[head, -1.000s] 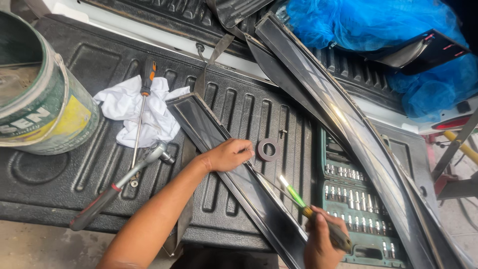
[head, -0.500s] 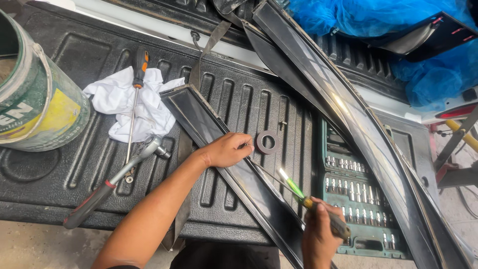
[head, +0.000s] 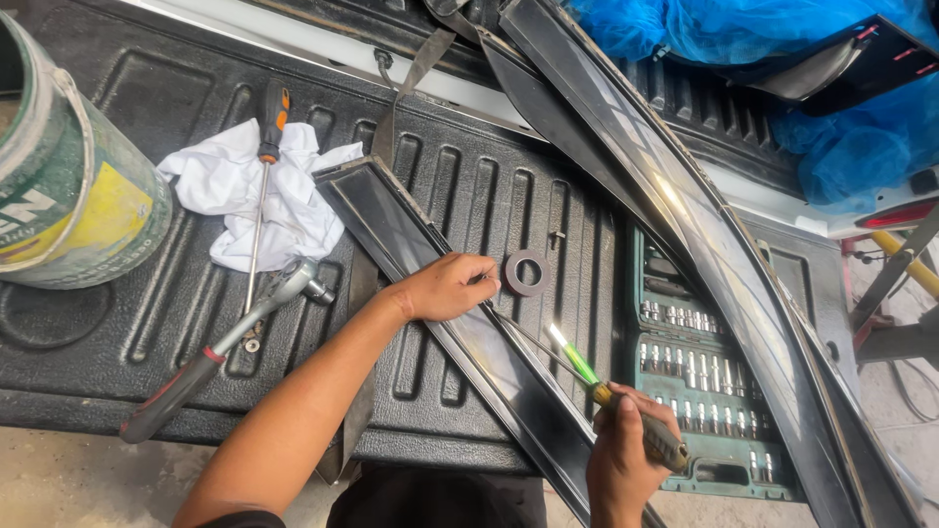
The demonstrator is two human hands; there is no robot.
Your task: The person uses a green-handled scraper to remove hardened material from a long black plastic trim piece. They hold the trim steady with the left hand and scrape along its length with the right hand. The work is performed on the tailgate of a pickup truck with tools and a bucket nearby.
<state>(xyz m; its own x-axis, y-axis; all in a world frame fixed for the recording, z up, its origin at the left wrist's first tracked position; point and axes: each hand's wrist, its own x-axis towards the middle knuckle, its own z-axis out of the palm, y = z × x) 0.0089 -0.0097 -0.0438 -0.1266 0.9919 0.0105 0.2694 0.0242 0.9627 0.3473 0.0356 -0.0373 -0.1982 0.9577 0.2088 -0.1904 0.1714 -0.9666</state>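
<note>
Head view: my left hand (head: pixel 450 286) presses flat on the long dark trim strip (head: pixel 460 328) lying across the ribbed black tailgate liner (head: pixel 147 362), fingers curled at its edge. My right hand (head: pixel 626 460) is closed around the green-shafted screwdriver (head: pixel 577 362), tip on the strip. I'd judge steady downward pressure and a shallow blade angle prevent slipping. The socket set (head: pixel 699 391) sits just beside.

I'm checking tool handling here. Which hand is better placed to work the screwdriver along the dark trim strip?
Right. The right hand already grips the screwdriver, its shaft angled onto the trim strip. The left hand lies pressed on the strip, probably steadying it.
</note>
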